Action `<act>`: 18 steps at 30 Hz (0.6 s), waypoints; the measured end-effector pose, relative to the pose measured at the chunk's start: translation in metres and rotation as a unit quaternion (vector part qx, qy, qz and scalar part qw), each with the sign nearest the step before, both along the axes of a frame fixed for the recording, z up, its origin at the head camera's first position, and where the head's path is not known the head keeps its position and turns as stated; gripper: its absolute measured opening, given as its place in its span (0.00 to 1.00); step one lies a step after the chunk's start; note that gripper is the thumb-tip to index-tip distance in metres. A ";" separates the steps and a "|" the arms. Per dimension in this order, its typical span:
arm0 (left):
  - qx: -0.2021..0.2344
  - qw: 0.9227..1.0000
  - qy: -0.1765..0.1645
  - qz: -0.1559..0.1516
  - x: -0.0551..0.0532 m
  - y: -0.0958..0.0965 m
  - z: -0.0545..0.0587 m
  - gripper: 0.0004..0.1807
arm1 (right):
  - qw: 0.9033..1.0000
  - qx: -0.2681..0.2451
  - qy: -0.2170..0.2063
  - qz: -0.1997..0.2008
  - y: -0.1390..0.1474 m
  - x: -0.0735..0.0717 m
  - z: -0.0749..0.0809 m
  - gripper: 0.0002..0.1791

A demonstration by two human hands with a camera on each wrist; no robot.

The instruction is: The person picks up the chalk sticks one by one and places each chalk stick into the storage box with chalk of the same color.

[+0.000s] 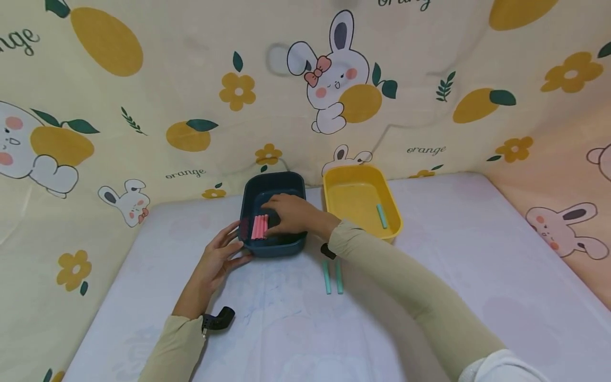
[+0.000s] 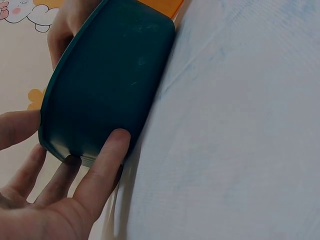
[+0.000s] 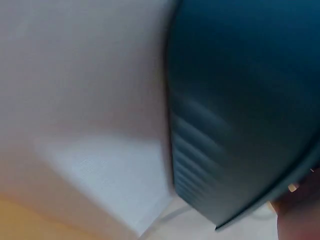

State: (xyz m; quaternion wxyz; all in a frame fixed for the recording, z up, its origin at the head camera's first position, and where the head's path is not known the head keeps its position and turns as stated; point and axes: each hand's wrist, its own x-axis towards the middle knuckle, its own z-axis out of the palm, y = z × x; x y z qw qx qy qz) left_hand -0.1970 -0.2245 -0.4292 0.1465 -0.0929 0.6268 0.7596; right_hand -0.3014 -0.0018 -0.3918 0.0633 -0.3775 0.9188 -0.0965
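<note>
In the head view my right hand (image 1: 291, 214) reaches into a dark blue basket (image 1: 281, 249). Its thumb is beside a row of several slim pink sticks (image 1: 259, 227), with the index finger apart from the thumb near their far ends; its other fingers are partly hidden. My left hand (image 1: 217, 260) rests against the basket's near left corner. In the left wrist view, fairly straight fingers of that hand (image 2: 65, 195) touch the basket's (image 2: 110, 75) rim and outer wall. The right wrist view shows mostly the basket's outer side (image 3: 240, 100), with a blurred bit of hand at the edge.
A yellow basket (image 1: 350, 178) stands to the right of the blue one, holding a teal stick (image 1: 382, 216). Two more teal sticks (image 1: 326, 277) lie on the white-covered table (image 1: 286, 339) in front, near my right forearm. A printed cloth hangs behind both baskets.
</note>
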 end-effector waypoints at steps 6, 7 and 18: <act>-0.006 1.000 -0.003 0.000 0.001 0.001 0.001 0.34 | 0.999 -0.035 -0.013 -0.014 0.025 0.009 0.000 0.43; -0.006 1.000 -0.004 0.002 0.001 0.000 0.001 0.34 | 0.999 -0.037 -0.016 -0.018 0.029 0.010 0.000 0.43; -0.013 1.000 -0.008 0.010 0.004 0.004 0.005 0.34 | 0.994 -0.095 -0.021 -0.054 0.072 0.031 0.008 0.44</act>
